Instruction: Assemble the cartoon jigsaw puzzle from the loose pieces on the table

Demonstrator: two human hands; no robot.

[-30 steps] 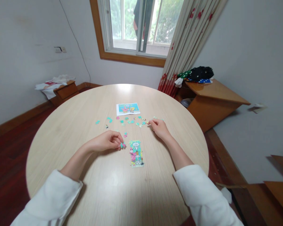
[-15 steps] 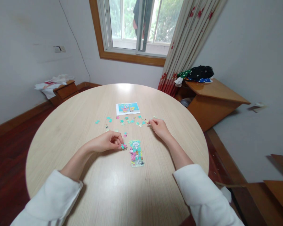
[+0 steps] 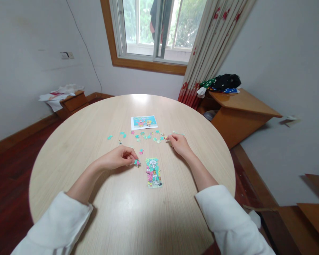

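The left hand (image 3: 119,157), its grip pinched on a small teal-and-pink jigsaw piece (image 3: 137,163), has drawn slightly away from the rectangular multicoloured cartoon puzzle section (image 3: 153,173) on the pale wooden surface (image 3: 117,205), leaving them unjoined, while the right hand's (image 3: 179,143) hold is unclear.

Soft daylight comes through the window (image 3: 139,26) — its panes washed pale — and leaves a whitish glare at the far rim of the surface (image 3: 77,141), with a weaker sheen nearer. A faint shadow edges the left forearm (image 3: 86,179). The dark floor (image 3: 5,198) looks dim; wide-lens distortion stretches the margins, and the puzzle pieces (image 3: 124,135) look soft.
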